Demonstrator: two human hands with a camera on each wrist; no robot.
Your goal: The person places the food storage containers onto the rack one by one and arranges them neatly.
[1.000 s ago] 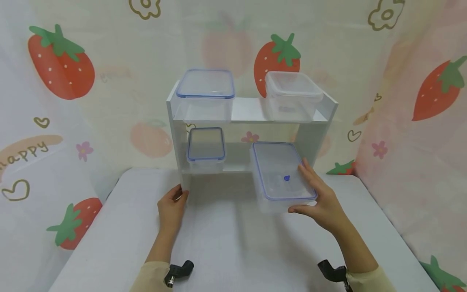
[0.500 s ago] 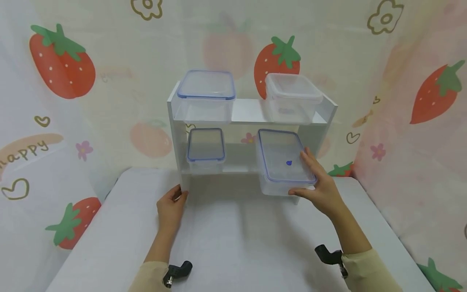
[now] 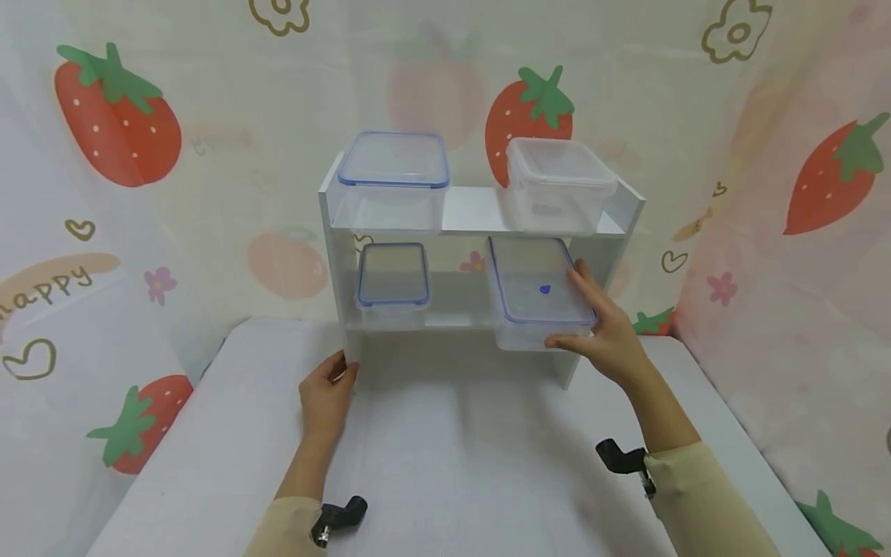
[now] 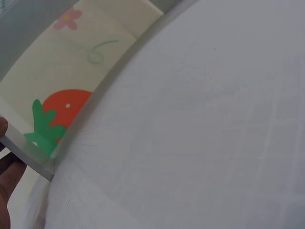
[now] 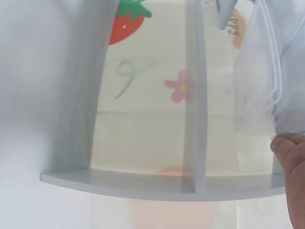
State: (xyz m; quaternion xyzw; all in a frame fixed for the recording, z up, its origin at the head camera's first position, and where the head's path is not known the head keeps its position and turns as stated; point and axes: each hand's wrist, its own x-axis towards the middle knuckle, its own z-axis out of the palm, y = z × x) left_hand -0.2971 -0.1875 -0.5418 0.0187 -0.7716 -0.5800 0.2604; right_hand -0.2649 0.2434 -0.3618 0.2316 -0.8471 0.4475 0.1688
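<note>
My right hand [image 3: 614,342] grips a clear food container [image 3: 529,267] by its right front corner, thumb along the front and fingers over the lid's edge. Its lid has a blue rim and a small blue mark. The container is tilted at the right opening of the white two-tier shelf [image 3: 468,209], overlapping the lower board in the head view. In the right wrist view, that hand [image 5: 291,155] shows beside the see-through container [image 5: 257,81]. My left hand [image 3: 326,396] pinches the lower front edge of the shelf's left side panel [image 4: 29,156].
A smaller blue-rimmed container [image 3: 394,278] sits on the lower tier at left. Up top stand a blue-rimmed container [image 3: 394,162] at left and a white-lidded one [image 3: 561,174] at right. The shelf stands on a white-covered table [image 3: 445,464] before a strawberry-print backdrop [image 3: 244,93].
My right hand has carried the container up and forward to the right side of the shelf's lower tier. The left hand has stayed at the side panel.
</note>
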